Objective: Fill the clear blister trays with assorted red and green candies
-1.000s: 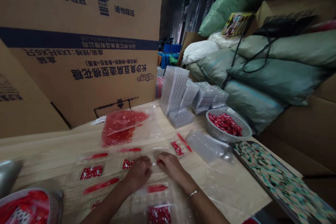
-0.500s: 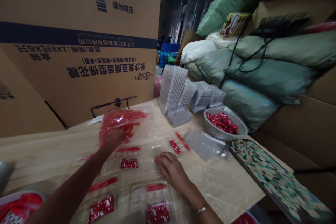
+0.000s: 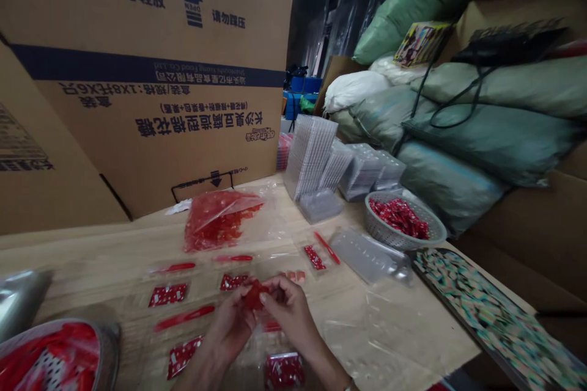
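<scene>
My left hand (image 3: 232, 324) and my right hand (image 3: 291, 311) meet over the near middle of the table, both closed on a small red translucent piece (image 3: 255, 296). Its exact kind is unclear. Around them lie clear plastic trays holding dotted red sachets (image 3: 168, 294) and slim red wrapped sticks (image 3: 184, 317). One sachet (image 3: 284, 370) is just below my right hand. A few small pinkish pieces (image 3: 293, 276) show beyond its fingers. Farther back, an open clear bag (image 3: 224, 220) of red pieces lies on the table.
Stacked clear trays (image 3: 312, 156) stand at the back. A grey basket (image 3: 403, 241) holds red sachets; a dark tray (image 3: 486, 311) of colourful pieces lies at right. Another basket (image 3: 107, 348) of red items is at near left. A large carton (image 3: 197, 98) stands behind.
My left hand has come out of the red bag and back toward me, joining my right hand. A red piece is now between them. The view has shifted slightly left.
</scene>
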### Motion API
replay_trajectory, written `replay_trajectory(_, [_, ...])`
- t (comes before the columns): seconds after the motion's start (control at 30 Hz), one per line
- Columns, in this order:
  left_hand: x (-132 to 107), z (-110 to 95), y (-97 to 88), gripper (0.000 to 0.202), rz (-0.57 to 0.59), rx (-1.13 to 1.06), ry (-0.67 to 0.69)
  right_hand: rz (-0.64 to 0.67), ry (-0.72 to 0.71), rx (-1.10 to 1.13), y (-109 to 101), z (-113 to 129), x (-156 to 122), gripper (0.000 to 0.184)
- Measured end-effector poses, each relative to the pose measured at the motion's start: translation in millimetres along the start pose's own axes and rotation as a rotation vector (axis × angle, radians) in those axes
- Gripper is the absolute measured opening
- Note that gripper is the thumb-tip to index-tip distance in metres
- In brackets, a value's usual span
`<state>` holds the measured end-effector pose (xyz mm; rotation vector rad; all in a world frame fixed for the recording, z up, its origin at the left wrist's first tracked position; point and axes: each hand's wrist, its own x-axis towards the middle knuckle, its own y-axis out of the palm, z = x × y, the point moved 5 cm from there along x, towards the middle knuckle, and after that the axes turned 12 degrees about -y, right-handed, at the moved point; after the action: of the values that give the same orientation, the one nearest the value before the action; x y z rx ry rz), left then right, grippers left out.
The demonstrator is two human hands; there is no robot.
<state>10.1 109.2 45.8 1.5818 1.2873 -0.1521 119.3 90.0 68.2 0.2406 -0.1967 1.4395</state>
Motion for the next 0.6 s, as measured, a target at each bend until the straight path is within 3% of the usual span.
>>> replay_trajectory(0.2, [-7.5,18.0,6.6,0.017,0.014,0.048,-0.063,-0.031,0.088,0.03,-11.2,0.9,-13.5,0.032])
replay_trajectory(0.3, [-11.3,16.7,5.3,0.034,-0.006,0.137,0.007,-0.085,0.177,0.095,-14.0,-2.2,-16.1,0.037])
replay_trajectory(0.37, [-15.2,13.2,2.1,0.038,-0.021,0.225,0.074,-0.124,0.13,0.01,-16.1,-0.9,-19.1,0.029])
replay_trajectory(0.47, [-22.7,8.5,-2.6,0.036,-0.024,0.382,0.173,-0.111,0.03,-0.124,-15.6,-0.2,-29.6,0.019])
replay_trajectory(0.6, [-32.0,7.7,-4.2,0.025,-0.02,0.558,0.245,-0.038,0.074,-0.034,-14.1,-11.3,-46.5,0.019])
